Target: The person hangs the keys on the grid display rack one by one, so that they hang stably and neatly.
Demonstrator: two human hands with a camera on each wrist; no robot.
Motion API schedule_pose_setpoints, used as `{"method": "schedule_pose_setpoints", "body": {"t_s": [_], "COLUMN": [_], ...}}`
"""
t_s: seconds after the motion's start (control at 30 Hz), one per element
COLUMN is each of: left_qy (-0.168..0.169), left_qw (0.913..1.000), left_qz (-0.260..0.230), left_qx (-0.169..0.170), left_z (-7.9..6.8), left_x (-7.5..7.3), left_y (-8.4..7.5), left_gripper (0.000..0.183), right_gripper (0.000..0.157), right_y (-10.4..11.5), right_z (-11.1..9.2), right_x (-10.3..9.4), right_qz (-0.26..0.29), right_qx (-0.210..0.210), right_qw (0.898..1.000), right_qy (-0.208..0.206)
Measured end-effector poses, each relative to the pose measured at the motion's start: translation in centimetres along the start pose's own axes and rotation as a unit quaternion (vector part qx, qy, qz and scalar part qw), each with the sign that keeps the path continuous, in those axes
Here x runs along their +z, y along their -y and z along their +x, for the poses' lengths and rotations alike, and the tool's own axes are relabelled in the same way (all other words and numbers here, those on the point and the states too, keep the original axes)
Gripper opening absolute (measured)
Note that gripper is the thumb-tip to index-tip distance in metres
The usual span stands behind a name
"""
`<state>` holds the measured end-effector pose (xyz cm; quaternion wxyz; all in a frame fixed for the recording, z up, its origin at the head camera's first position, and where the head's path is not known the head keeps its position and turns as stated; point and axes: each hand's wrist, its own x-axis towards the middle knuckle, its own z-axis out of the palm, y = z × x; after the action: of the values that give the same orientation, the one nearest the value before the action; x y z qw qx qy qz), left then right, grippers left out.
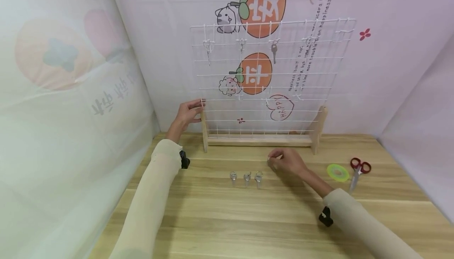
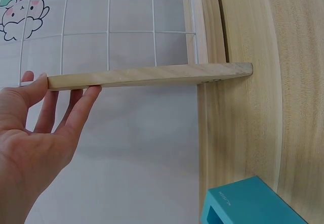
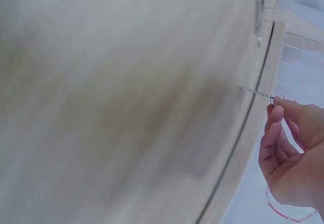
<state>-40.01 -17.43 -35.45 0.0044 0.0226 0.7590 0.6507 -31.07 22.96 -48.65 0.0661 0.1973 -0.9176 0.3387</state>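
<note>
My left hand (image 1: 188,111) grips the upper end of the rack's left wooden post (image 2: 147,76), thumb on one side and fingers on the other. Held between the thumb and fingertips of my right hand (image 1: 288,161) is a key (image 3: 248,89) by its ring, seen nearly edge-on in the right wrist view. That hand is over the table in front of the rack's base. Three more keys with rings, a left one (image 1: 233,176), a middle one (image 1: 247,177) and a right one (image 1: 258,178), lie in a row on the table.
A white wire grid (image 1: 301,73) stands in the wooden base (image 1: 259,140); three keys, one being a darker key (image 1: 274,51), hang from its upper hooks. Several other hooks are bare. Right of my hand lie a yellow-green tape roll (image 1: 337,172) and red-handled scissors (image 1: 360,169).
</note>
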Motion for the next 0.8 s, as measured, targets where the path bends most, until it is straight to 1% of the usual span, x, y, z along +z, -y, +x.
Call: {"method": "schedule_pose_setpoints", "body": {"t_s": [0.1, 0.2, 0.33, 0.43, 0.6, 0.73, 0.8], "left_qy": [-0.001, -0.002, -0.003, -0.003, 0.003, 0.004, 0.001], "left_qw": [1.0000, 1.0000, 1.0000, 0.9999, 1.0000, 1.0000, 0.9999], "left_qz": [0.003, 0.002, 0.007, 0.011, 0.002, 0.005, 0.012], "left_qx": [0.002, 0.003, -0.002, -0.007, -0.005, 0.000, -0.001], "left_z": [0.0, 0.0, 0.1, 0.1, 0.1, -0.1, -0.3], "left_x": [0.0, 0.0, 0.0, 0.0, 0.0, 0.0, 0.0], "left_y": [0.0, 0.0, 0.1, 0.2, 0.2, 0.2, 0.1], "left_gripper": [0.040, 0.041, 0.040, 0.040, 0.040, 0.039, 0.038], "right_gripper": [0.007, 0.004, 0.006, 0.007, 0.008, 0.008, 0.008], "right_y": [0.4, 0.7, 0.9, 1.1, 1.3, 1.6, 1.8], "right_z": [0.1, 0.2, 0.2, 0.3, 0.4, 0.6, 0.6], "right_x": [-1.1, -2.3, -3.8, -4.9, -6.9, -8.5, -9.4], "right_qz": [-0.002, -0.004, -0.002, 0.011, 0.031, 0.055, 0.057], "right_qx": [-0.006, -0.023, -0.036, -0.052, -0.078, -0.062, -0.054], "right_qw": [1.000, 1.000, 0.999, 0.998, 0.996, 0.996, 0.997], "right_qy": [-0.007, -0.016, -0.022, -0.030, -0.038, -0.025, -0.024]}}
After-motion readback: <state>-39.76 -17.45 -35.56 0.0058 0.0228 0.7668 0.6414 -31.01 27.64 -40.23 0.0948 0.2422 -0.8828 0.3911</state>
